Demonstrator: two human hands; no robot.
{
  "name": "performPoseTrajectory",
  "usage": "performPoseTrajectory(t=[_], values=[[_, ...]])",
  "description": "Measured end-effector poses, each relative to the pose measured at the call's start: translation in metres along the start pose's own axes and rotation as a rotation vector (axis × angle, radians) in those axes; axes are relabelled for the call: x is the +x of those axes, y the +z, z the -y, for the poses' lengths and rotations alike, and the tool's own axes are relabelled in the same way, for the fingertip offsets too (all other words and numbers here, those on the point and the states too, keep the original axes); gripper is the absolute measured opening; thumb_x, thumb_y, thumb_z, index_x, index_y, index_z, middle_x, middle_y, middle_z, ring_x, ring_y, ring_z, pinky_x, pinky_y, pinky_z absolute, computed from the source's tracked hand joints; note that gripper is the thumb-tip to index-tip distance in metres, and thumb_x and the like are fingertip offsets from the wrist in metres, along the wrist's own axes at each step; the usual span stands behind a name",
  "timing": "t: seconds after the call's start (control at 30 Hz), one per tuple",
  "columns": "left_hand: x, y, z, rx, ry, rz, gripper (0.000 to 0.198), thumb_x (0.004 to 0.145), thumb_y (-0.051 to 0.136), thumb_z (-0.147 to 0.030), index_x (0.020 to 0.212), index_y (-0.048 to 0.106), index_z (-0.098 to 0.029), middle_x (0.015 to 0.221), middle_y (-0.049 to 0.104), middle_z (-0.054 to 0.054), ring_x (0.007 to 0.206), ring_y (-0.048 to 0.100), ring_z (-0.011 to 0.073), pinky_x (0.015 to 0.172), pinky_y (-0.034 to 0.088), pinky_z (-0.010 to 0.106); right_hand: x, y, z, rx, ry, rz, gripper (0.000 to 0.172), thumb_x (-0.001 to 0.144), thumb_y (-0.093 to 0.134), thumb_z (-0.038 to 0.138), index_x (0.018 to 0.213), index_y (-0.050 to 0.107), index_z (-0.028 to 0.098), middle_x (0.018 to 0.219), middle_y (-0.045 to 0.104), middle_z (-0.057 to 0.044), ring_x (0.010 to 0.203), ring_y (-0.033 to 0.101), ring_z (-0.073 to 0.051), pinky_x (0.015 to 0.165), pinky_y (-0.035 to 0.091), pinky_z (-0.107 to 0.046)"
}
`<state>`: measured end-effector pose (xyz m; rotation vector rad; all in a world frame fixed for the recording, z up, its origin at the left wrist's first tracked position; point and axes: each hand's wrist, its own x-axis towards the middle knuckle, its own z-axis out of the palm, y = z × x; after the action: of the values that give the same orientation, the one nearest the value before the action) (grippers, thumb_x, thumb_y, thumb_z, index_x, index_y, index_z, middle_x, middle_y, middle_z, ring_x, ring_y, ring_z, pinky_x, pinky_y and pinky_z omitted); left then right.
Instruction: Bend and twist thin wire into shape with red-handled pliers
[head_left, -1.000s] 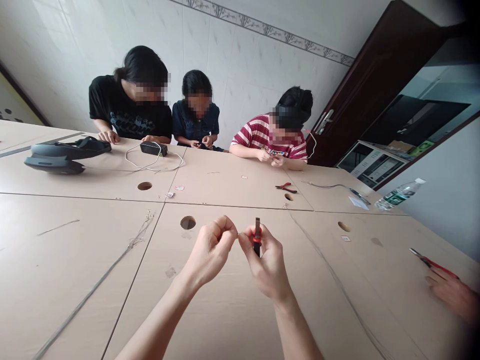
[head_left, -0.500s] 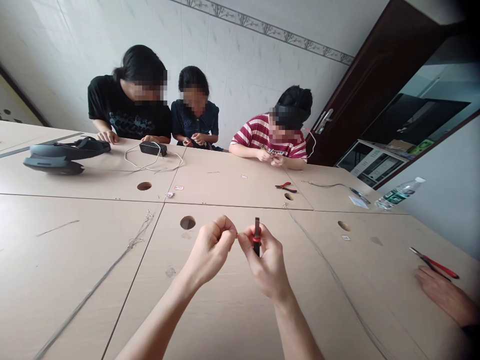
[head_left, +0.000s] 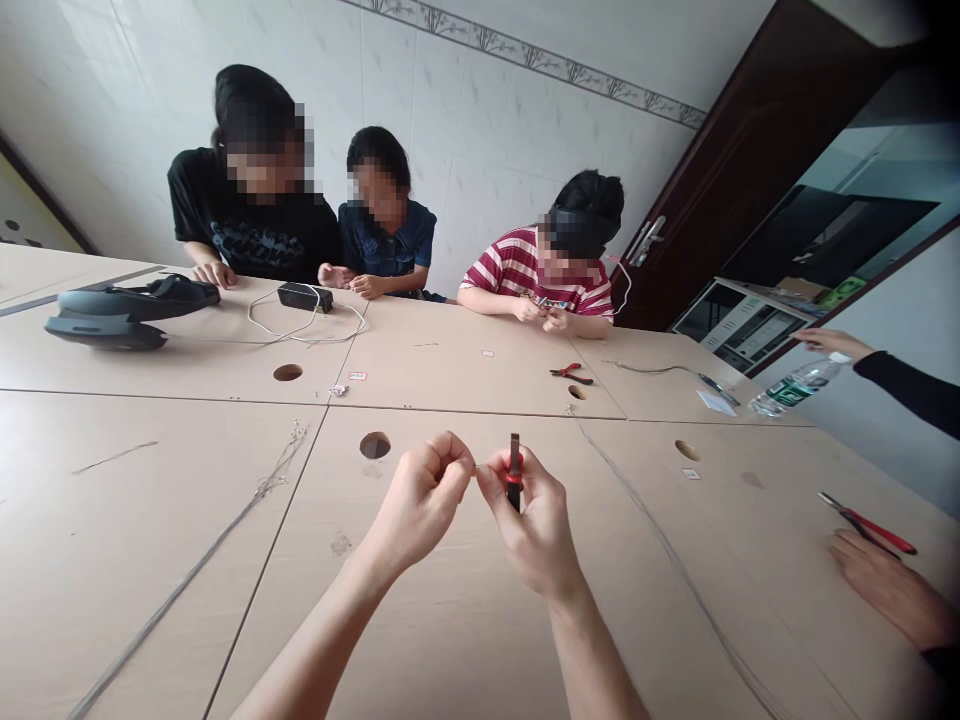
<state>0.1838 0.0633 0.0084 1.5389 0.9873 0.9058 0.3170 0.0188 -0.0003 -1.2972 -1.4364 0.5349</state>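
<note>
My left hand (head_left: 426, 495) is closed in a pinch, its thumb and forefinger meeting the fingertips of my other hand. Something tiny sits at that pinch, too small to name. My right hand (head_left: 534, 525) is wrapped round a pair of pliers (head_left: 514, 458), whose metal jaws point up and whose handle shows red and black. Both hands are above the middle of the table (head_left: 450, 640). To their right, a bundle of thin grey wires (head_left: 645, 510) runs along the tabletop. Another wire bundle (head_left: 202, 555) lies to the left, its frayed end pointing away from me.
Three people sit across the table. A black headset (head_left: 127, 310), a black box (head_left: 306, 297) with a white cable, and red-handled pliers (head_left: 574, 374) lie on the far side. At right are a water bottle (head_left: 799, 388), more pliers (head_left: 870, 525) and a person's hand (head_left: 889, 590).
My hands and the pliers have stayed put. A person's arm in a dark sleeve has come in at the right, behind the bottle. The two people at far left have shifted their heads and hands.
</note>
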Motion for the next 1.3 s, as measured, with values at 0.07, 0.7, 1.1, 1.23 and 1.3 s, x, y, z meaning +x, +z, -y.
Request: performPoseTrajectory(t=[0.07,0.7,1.1,1.23,1.3], values=[[0.0,0.0,0.0,0.003,-0.003,-0.001,0.018,0.086,0.041,-0.022,0.068,0.045,-0.02,0.057,0.037,-0.006,0.05,0.025,0.0085,0.046,0.022,0.021,0.0,0.0,0.0,0.005,0.001,-0.001,0.02,0.092,0.056,0.032,0.077,0.05,0.021,0.068,0.053,0.003,0.061,0.047,-0.012,0.061,0.039,-0.025],[-0.002,0.0,-0.003,-0.012,-0.009,0.021,0.019,0.086,0.04,-0.024,0.067,0.041,-0.02,0.058,0.035,-0.006,0.05,0.025,0.0086,0.046,0.022,0.021,0.0,-0.001,0.0,0.046,0.028,0.023,0.02,0.092,0.056,0.032,0.077,0.05,0.021,0.068,0.052,0.003,0.062,0.046,-0.012,0.062,0.04,-0.025],[0.005,-0.006,0.0,0.002,-0.082,-0.15,0.015,0.083,0.044,-0.022,0.067,0.044,-0.02,0.055,0.034,-0.007,0.048,0.023,0.0076,0.043,0.02,0.019,0.0,0.003,-0.01,-0.032,0.17,0.042,0.008,0.083,0.056,0.023,0.091,0.057,0.021,0.085,0.06,-0.003,0.075,0.054,-0.018,0.069,0.044,-0.031],[0.01,-0.01,0.001,-0.034,-0.129,-0.241,0.014,0.081,0.047,-0.024,0.068,0.044,-0.02,0.053,0.033,-0.008,0.047,0.021,0.0072,0.041,0.017,0.019,0.003,0.009,-0.021,-0.269,0.081,0.012,0.013,0.074,0.05,0.011,0.083,0.051,0.021,0.084,0.06,-0.004,0.081,0.054,-0.021,0.076,0.044,-0.037],[0.011,-0.011,0.002,-0.05,-0.14,-0.271,0.014,0.08,0.047,-0.024,0.067,0.045,-0.019,0.052,0.034,-0.008,0.047,0.022,0.0071,0.042,0.018,0.019,0.004,0.012,-0.025,-0.384,0.064,0.018,0.014,0.073,0.048,0.01,0.081,0.048,0.022,0.08,0.058,-0.003,0.08,0.052,-0.022,0.075,0.043,-0.037]])
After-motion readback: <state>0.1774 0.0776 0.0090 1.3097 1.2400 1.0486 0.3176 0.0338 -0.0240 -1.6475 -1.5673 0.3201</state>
